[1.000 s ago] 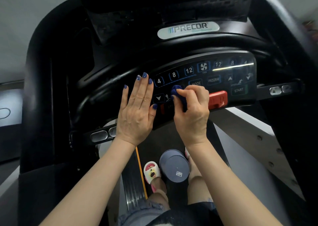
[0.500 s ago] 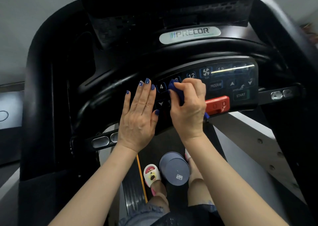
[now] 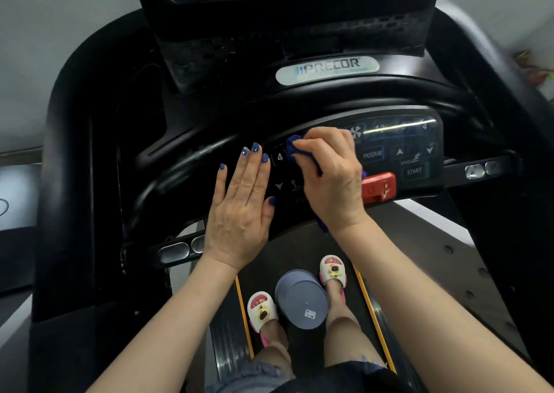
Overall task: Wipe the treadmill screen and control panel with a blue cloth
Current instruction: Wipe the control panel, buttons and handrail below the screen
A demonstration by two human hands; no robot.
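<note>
right hand (image 3: pixel 329 177) grips the bunched blue cloth (image 3: pixel 295 150) against the black glossy control panel (image 3: pixel 419 153) near the "4" key; left hand (image 3: pixel 242 210) lies flat, fingers straight. readable: "precor", "program", "start".

right hand (image 3: pixel 331 180), blue cloth (image 3: pixel 295 148) shifted upward

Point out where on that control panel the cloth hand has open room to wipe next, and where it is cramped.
Open: the panel's right part, from the PROGRAM button past the arrows to the START button, above the red stop clip. Cramped: the left end, where the left hand lies flat beside the 4 key, close against the right hand gripping the blue cloth.
</note>
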